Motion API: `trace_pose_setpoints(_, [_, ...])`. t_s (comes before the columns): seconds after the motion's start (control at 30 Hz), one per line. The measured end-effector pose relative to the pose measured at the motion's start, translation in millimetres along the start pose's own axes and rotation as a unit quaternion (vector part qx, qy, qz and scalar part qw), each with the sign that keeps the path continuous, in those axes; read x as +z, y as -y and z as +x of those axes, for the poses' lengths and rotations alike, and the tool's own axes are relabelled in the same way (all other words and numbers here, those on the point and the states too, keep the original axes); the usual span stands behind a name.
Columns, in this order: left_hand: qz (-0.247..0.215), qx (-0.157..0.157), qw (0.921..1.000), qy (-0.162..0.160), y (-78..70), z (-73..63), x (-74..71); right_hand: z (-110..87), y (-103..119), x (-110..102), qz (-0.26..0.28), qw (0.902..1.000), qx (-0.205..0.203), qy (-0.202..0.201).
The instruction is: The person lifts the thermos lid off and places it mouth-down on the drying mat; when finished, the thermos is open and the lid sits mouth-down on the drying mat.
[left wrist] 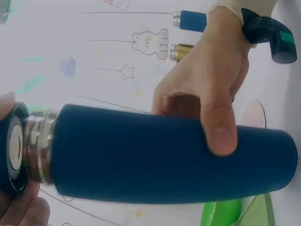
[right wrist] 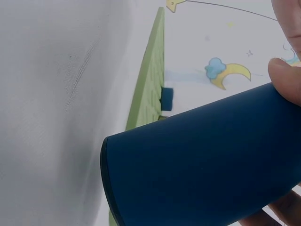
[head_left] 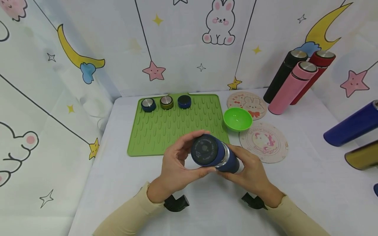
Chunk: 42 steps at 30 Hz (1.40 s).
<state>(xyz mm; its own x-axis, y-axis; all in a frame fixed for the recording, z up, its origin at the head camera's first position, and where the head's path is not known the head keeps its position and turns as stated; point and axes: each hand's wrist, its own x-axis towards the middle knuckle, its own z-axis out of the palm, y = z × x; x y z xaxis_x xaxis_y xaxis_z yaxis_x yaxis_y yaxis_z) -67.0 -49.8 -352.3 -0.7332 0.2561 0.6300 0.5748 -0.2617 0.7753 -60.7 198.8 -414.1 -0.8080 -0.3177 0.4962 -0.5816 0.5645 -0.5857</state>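
A dark blue thermos bottle is held up over the table, its steel neck bare. My right hand grips the bottle's body, with the thumb across its side in the left wrist view. My left hand holds the dark blue lid at the neck end. In the head view a black disc with small print faces up there. The left wrist view shows the lid's silver inside facing the neck, slightly apart from it. The right wrist view shows the lower body with its dark base edge.
A green ridged mat carries three lids along its back edge. Right of it are a green bowl and two round coasters. Black, pink and red bottles stand behind; blue and gold bottles stand far right.
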Motion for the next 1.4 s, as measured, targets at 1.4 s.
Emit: trace_pose_setpoints(1.4, [0.32, -0.221, 0.92, 0.047, 183.0, 101.9, -40.9, -24.7, -49.8, -70.0, -0.03, 0.97, 0.175, -0.166])
